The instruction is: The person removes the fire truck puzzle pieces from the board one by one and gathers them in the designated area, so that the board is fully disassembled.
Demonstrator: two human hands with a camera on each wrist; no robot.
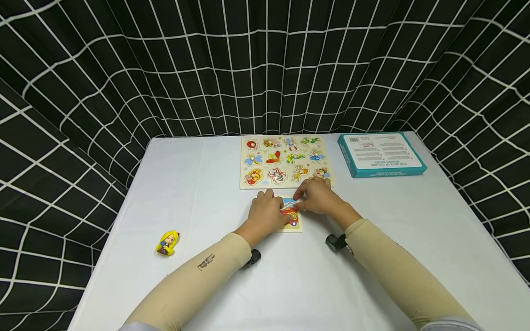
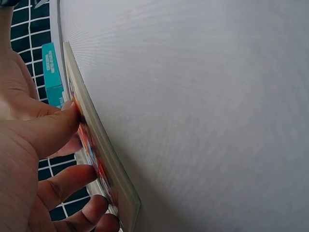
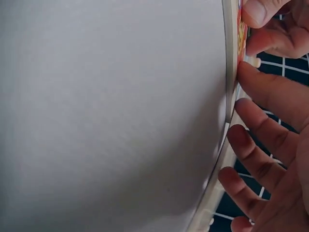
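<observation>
A small picture puzzle board [image 1: 295, 228] lies flat on the white table, showing a red vehicle and a blue patch with lettering. My left hand [image 1: 265, 212] rests over its left part, and in the left wrist view the thumb [image 2: 63, 126] and fingertips touch the picture side. From the right, my right hand [image 1: 318, 197] touches the board's upper right part with thumb and index finger. In the right wrist view, this hand's other fingers [image 3: 244, 142] are spread along the board edges. Much of the small board's left side is hidden under my left hand.
A larger wooden insect puzzle [image 1: 281, 158] lies just beyond the hands, its lower right corner partly under my right hand. A teal and white box [image 1: 383, 154] sits at the back right. A yellow-haired figurine [image 1: 167, 242] lies at the left. Grid-patterned black curtains [image 1: 265, 69] surround the table.
</observation>
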